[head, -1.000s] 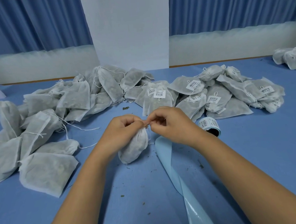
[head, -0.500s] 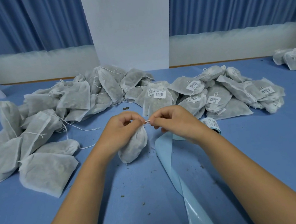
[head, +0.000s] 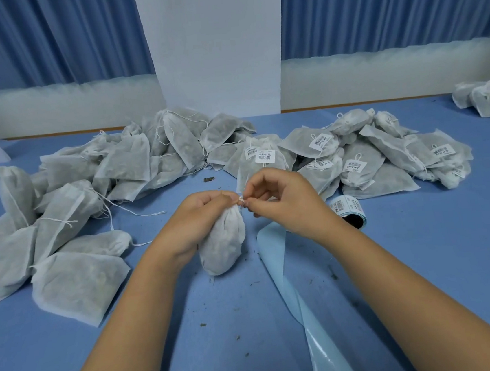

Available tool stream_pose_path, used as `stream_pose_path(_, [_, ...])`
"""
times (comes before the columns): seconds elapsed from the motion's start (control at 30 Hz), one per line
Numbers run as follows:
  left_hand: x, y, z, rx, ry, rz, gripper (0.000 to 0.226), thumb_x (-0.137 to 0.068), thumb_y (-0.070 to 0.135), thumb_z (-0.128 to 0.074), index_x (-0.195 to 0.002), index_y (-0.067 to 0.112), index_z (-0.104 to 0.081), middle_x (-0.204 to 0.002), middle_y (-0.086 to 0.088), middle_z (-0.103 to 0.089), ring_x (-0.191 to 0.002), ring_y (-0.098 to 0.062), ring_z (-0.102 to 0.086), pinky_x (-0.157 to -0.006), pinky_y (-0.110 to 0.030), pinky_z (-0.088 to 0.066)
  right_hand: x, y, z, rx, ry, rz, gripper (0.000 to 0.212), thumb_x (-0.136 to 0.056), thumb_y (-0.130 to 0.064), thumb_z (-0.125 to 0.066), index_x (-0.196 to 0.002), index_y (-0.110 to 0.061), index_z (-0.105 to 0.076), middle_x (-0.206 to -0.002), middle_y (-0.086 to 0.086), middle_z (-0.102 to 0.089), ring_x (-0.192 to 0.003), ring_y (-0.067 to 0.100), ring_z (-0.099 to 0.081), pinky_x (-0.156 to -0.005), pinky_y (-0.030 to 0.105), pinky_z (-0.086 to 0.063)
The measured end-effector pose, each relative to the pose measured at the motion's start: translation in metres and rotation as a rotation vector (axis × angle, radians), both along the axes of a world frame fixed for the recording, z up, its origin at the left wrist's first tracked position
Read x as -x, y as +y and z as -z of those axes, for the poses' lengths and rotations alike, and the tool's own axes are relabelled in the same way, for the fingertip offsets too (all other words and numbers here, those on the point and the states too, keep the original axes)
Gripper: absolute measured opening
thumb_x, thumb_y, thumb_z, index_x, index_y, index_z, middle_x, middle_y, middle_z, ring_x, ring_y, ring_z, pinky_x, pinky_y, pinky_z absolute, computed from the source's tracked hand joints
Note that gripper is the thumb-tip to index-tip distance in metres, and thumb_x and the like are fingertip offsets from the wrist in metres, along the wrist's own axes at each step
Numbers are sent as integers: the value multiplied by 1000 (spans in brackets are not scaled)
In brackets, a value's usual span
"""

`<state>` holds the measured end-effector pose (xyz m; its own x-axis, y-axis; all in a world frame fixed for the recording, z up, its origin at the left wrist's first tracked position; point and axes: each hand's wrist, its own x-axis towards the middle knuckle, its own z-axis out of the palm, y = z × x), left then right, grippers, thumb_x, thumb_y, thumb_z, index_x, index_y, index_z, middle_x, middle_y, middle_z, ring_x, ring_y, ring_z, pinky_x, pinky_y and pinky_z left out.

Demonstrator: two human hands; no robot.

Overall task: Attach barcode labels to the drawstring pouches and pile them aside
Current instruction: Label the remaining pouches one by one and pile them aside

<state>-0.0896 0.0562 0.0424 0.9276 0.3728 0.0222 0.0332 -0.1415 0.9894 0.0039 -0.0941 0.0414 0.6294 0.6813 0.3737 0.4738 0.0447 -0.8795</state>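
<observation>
Pouch in work: the drawstring pouch [head: 223, 245] is standing near the middle of the tabletop [head: 426, 257], its bottom resting on the surface and its neck gathered up between both hands.
Left hand: the left hand [head: 201, 217] is gripping the bunched neck, fingers curled round it.
Right hand: the right hand [head: 281, 199] is pinching the white drawstring [head: 241, 198] between thumb and forefinger, right at the neck; the other fingers are hanging loosely curled. Whether a label is already in that pinch is too small to tell.
Label supply: the label roll [head: 347, 209] is lying just beyond the right wrist, its peeled backing strip [head: 279, 260] trailing toward the person.
Piles: the unlabelled pouches [head: 86, 186] are lying to the left, and the labelled pouches [head: 355, 155] are sitting to the right, well apart from each other.
Step, judging: the string is probably being readied for its label.
Risk, string: the thin cord could be slipping out of the pinch if the left hand's grip is loosening.
Risk, label: the adhesive could be catching crooked or sticking to a fingertip.
Risk, mixing: a pouch dropped leftward would be going in among the unlabelled ones.
</observation>
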Motion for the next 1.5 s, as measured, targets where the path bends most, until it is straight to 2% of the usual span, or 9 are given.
stream_pose_path(0.13, [1,0,-1,19,6,-27,32,-95,17,-60,-71,26,-80,-81,7,-75,-75,-2,-66,-72,-19,-49,-2,0,0,-5,-17,-1,28,-84,2,-68,-80,-25,-73,-73,-9,-72,-69,9,-66,-75,32,-57])
stream_pose_path(0.27, [1,1,-1,31,-7,-45,33,-94,18,-61,-71,32,-79,-80,8,-75,-75,-2,-68,-71,-17,-51,-1,0,0,-28,42,-29,13,-80,-7,-78,-83,-20,-76,-79,-4,-75,-73,7,-68,-74,22,-54])
stream_pose_path(0.53, [2,0,-1,-50,-15,-15,30,-94,20,-62,-72,32,-77,-73,13,-70,-69,3,-62,-61,-9,-45,-6,-1,1,11,98,-3,5,-87,-7,-72,-84,-10,-73,-74,0,-71,-70,12,-66,-80,36,-58])
stream_pose_path(0.7, [3,0,-1,-56,-6,25,24,-99,17,-54,-100,28,-76,-102,14,-75,-96,5,-65,-83,-16,-44,-7,-1,-1,-11,147,-19,8,-90,-4,-67,-84,-10,-70,-77,3,-69,-68,8,-64,-71,20,-54])
stream_pose_path(0.83, [5,-3,-2,-67,37,103,29,-101,18,-49,-101,25,-77,-102,4,-77,-105,-2,-67,-94,-24,-44,-8,-1,-1,-8,132,4,5,-91,-2,-65,-88,-4,-69,-82,10,-70,-74,17,-67,-78,30,-58])
stream_pose_path(1.03, [5,-3,-2,-73,76,140,22,-85,27,-58,-78,30,-78,-69,10,-67,-61,-3,-59,-60,-13,-45,-5,-1,-4,-21,140,35,5,-93,-3,-62,-91,-4,-67,-81,10,-68,-76,19,-66,-81,30,-56])
stream_pose_path(1.2, [3,-4,0,-85,50,95,19,-85,26,-61,-71,28,-74,-68,6,-64,-60,-7,-56,-65,-23,-44,-3,0,-8,-63,278,76,14,-94,-4,-59,-83,-8,-66,-74,4,-64,-69,10,-61,-72,21,-54])
stream_pose_path(1.33, [-1,-6,3,-149,-37,-34,33,-94,14,-61,-68,30,-75,-67,6,-65,-62,-10,-53,-66,-25,-42,-6,0,-13,-188,599,112,24,-96,-9,-56,-74,-10,-65,-68,0,-62,-64,8,-60,-61,19,-52])
stream_pose_path(1.5, [-4,-11,5,-267,-130,-91,25,-92,11,-65,-72,24,-71,-58,5,-58,-51,-6,-42,-51,-17,-34,-7,0,-12,-206,709,131,23,-97,-11,-55,-76,-10,-62,-62,-5,-62,-63,5,-59,-58,18,-50])
